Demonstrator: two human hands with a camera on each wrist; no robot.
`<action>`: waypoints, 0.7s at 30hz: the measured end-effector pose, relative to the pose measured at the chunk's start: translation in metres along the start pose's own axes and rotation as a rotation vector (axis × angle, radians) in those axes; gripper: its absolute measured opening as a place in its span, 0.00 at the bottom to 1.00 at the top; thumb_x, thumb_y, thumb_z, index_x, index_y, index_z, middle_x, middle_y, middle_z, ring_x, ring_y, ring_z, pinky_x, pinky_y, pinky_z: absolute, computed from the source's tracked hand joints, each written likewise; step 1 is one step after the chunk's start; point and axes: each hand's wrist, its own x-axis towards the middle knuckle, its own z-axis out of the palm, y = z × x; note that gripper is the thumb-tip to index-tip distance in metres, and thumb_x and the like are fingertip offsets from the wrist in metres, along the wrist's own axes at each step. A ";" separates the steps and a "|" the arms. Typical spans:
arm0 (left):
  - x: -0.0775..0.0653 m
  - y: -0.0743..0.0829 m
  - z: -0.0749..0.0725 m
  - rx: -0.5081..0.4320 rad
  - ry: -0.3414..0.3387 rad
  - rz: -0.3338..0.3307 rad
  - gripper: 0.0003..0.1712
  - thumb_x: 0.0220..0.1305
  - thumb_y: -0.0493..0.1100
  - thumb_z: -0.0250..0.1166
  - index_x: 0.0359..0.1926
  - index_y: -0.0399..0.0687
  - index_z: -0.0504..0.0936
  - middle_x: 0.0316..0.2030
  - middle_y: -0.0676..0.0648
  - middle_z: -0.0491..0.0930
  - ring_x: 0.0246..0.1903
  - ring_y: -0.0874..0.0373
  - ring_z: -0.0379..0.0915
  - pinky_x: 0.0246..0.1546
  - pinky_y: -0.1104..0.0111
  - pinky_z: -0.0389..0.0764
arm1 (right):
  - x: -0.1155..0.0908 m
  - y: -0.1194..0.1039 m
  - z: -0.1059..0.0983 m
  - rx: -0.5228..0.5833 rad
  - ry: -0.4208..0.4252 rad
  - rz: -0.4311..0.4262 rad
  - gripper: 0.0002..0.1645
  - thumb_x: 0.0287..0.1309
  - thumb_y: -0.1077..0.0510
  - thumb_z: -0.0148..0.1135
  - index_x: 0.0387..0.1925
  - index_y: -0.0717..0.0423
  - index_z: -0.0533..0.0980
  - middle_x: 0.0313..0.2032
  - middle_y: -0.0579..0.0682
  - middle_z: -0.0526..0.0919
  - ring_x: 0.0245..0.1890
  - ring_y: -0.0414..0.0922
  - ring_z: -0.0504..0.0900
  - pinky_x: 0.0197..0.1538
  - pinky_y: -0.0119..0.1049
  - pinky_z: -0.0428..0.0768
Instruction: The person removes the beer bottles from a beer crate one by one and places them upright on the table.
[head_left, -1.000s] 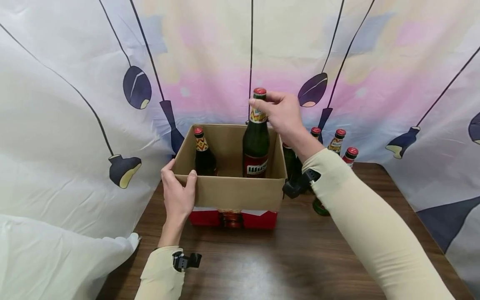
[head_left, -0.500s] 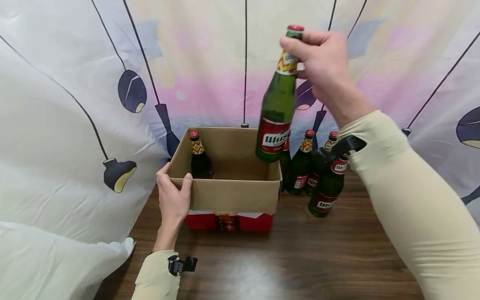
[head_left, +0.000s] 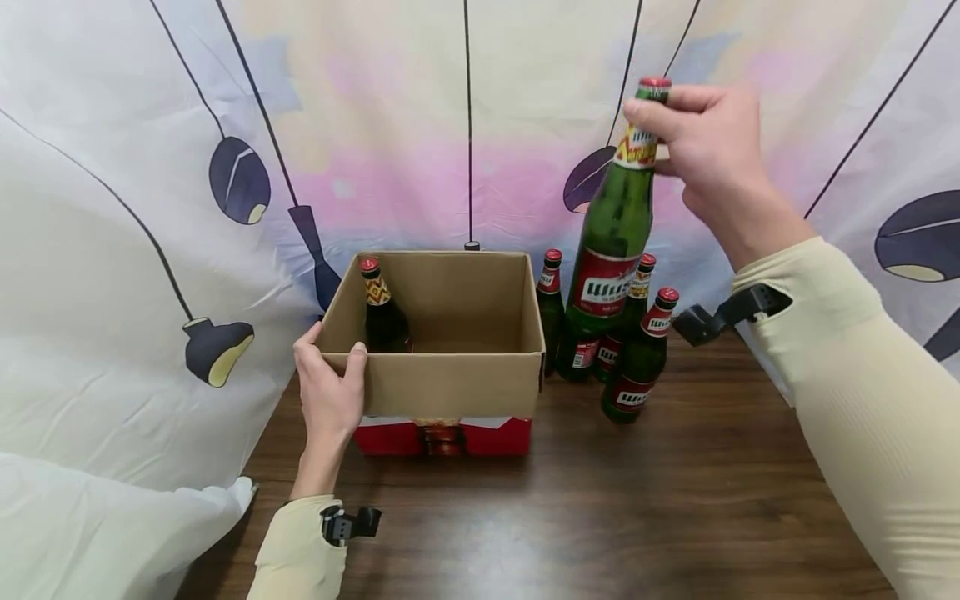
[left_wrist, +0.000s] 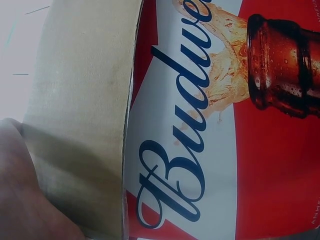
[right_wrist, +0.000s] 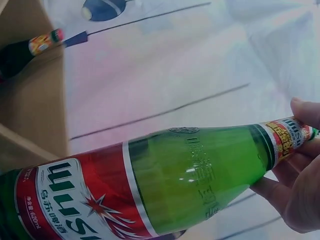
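My right hand [head_left: 712, 150] pinches a green beer bottle [head_left: 618, 225] by its neck, just under the red cap. The bottle hangs slightly tilted in the air to the right of the cardboard box [head_left: 450, 383], overlapping the bottles standing behind it. In the right wrist view its red label [right_wrist: 90, 195] shows large, with thumb and fingers around the neck. My left hand [head_left: 330, 387] grips the box's front left corner, thumb over the front rim. Inside the box, at the left, stands another beer bottle [head_left: 385, 312]. The left wrist view shows the box's printed front [left_wrist: 200, 125].
Several green bottles stand on the wooden table [head_left: 600, 500] just right of the box, one bottle [head_left: 637, 367] nearest the front. A patterned curtain [head_left: 405, 125] hangs behind the table, and white cloth [head_left: 112, 517] drapes at the left.
My right hand has lifted the bottle up out of the box and carried it right, past the box's right wall. The left hand keeps its grip on the box corner.
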 end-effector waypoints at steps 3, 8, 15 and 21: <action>0.001 -0.001 -0.002 0.002 0.000 -0.007 0.40 0.71 0.53 0.60 0.78 0.44 0.59 0.72 0.34 0.65 0.64 0.35 0.69 0.62 0.41 0.68 | -0.003 0.022 -0.007 0.005 0.003 0.055 0.19 0.54 0.59 0.81 0.49 0.57 0.90 0.47 0.48 0.83 0.43 0.43 0.83 0.35 0.32 0.87; 0.000 -0.003 -0.005 0.002 0.002 -0.005 0.40 0.72 0.52 0.60 0.78 0.43 0.59 0.72 0.33 0.64 0.65 0.35 0.69 0.63 0.41 0.68 | -0.014 0.063 -0.018 -0.068 -0.007 0.092 0.14 0.55 0.58 0.81 0.45 0.52 0.91 0.43 0.45 0.86 0.40 0.41 0.84 0.37 0.31 0.87; 0.000 -0.004 -0.007 -0.004 0.008 0.009 0.40 0.72 0.52 0.60 0.77 0.42 0.59 0.71 0.33 0.65 0.65 0.36 0.68 0.64 0.42 0.68 | -0.031 0.110 -0.023 -0.271 -0.004 0.168 0.33 0.61 0.48 0.77 0.65 0.56 0.82 0.56 0.46 0.82 0.49 0.39 0.79 0.46 0.26 0.82; 0.000 -0.003 -0.009 -0.006 0.001 0.011 0.40 0.73 0.52 0.59 0.77 0.42 0.58 0.71 0.32 0.64 0.65 0.36 0.68 0.65 0.42 0.68 | -0.043 0.145 -0.027 -0.366 -0.025 0.197 0.34 0.61 0.44 0.76 0.65 0.55 0.82 0.43 0.39 0.82 0.32 0.38 0.71 0.32 0.29 0.73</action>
